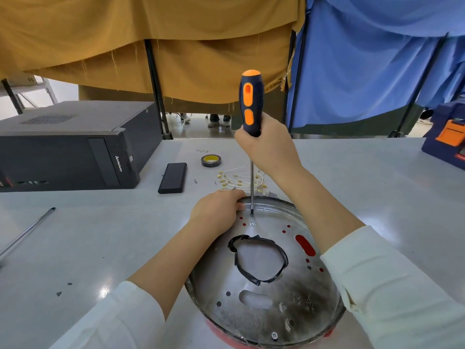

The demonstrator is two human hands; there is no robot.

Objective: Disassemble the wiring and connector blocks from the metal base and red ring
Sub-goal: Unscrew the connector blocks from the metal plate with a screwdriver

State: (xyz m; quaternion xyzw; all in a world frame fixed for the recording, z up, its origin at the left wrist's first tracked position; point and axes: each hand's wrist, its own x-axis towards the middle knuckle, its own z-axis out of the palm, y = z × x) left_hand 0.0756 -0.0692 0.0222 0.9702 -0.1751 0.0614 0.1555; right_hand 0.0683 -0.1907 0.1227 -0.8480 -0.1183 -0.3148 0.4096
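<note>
Step in hand, as I judge it: unscrewing a fastener at the far rim of the round silver metal base [264, 293], with most of the wiring apparently already off. Places below are relative to that base.

Far left of the base, a black desktop computer case [68, 152] lies flat on the grey table [100, 235]; a loose metal rod [27, 233] lies nearer, also left. Just beyond the base to the left sit a flat black rectangular box [173, 178] and a roll of black tape [210, 160].

The left hand [216, 212] rests on the base's far-left rim, fingers curled over the edge, steadying it; whether it pinches anything I cannot tell.

Directly beyond the far rim, a bundle of white wires with brass terminals [239, 181] lies loose on the table, between the 2 hands and apart from the base.

The right hand [266, 144] grips the lower handle of the orange-and-black screwdriver [251, 102], held upright above the far rim. Its tip sits just beyond a small silver screw [252, 223]; seating in a screw head is too small to tell.

The red ring [221, 338] peeks out under the base's near edge.

Next move likely calls for downward pressure, turning, and the left hand bracing against spin.
</note>
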